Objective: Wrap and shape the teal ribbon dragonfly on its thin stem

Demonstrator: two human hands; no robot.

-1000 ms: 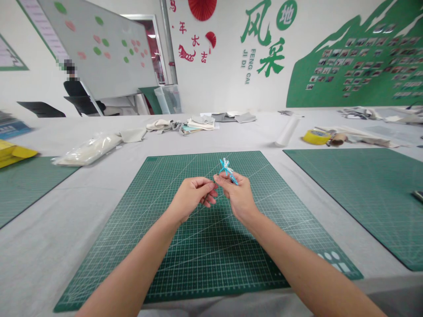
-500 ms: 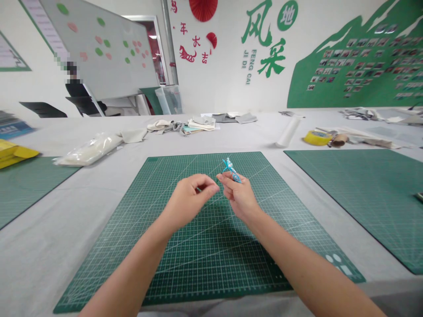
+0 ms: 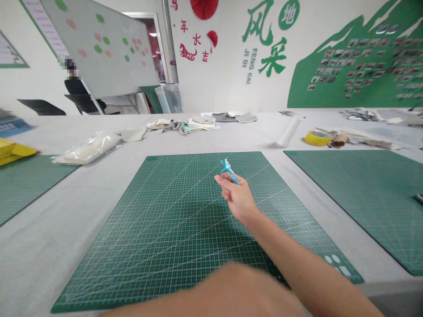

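Note:
Between thumb and fingers, my right hand grips a small light-blue looped ornament with white bead-like bits at its top. It is held upright above the green cutting mat. A faint thin line, perhaps a thread, slants down to the left from those fingertips. Low in the view, close to the camera, my left hand is smeared by motion. Its fingers are hidden, so I cannot tell whether it holds anything.
More cutting mats lie to the right and left. Across the table are a plastic-wrapped bundle, fabric scraps, a white roll and yellow tape. A person sits at the back left.
My left hand has moved from beside the right hand down and toward the camera. My right hand stays nearly in place, still holding the light-blue looped ornament.

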